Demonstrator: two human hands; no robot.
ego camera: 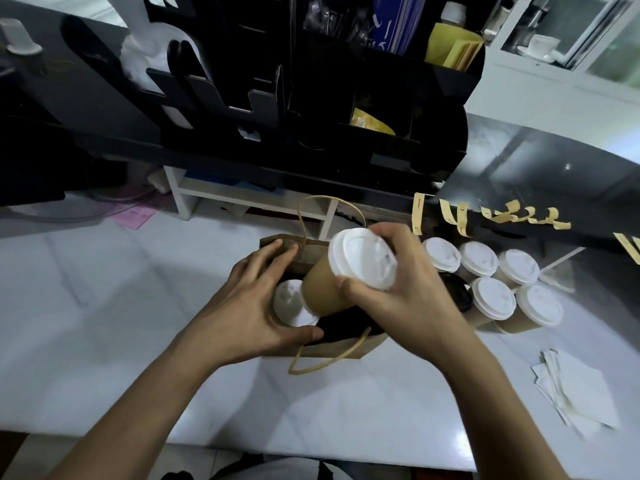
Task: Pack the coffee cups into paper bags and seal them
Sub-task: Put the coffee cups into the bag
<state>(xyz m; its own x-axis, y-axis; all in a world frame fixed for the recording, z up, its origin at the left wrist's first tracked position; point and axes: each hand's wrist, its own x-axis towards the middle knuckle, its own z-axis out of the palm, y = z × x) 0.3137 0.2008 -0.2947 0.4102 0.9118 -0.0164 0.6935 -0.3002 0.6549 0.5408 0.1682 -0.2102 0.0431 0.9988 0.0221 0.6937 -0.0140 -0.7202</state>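
Bench [104, 323]: white and glossy, carrying everything below.
Napkins [575, 393]: one loose stack at 4 o'clock, well apart from the bag.
Left hand [256, 306]: fingers spread and relaxed, thumb on the near rim and fingertips on the far rim of the bag, holding its mouth apart.
Paper bag [332, 349]: one brown bag with two twine handles, standing at the centre with its mouth wide.
Cup in bag [289, 301]: one white-lidded cup, upright inside at the bag's 9 o'clock side.
Right hand [398, 289]: grasping the lid rim of a tilted cup.
Held cup [346, 275]: one, tilted, its base dipping into the bag.
Waiting cups [491, 299]: five, white-lidded, clustered at 3 o'clock just beside the bag.
Yellow strips [457, 221]: several, hanging from a dark ledge at 1 o'clock.
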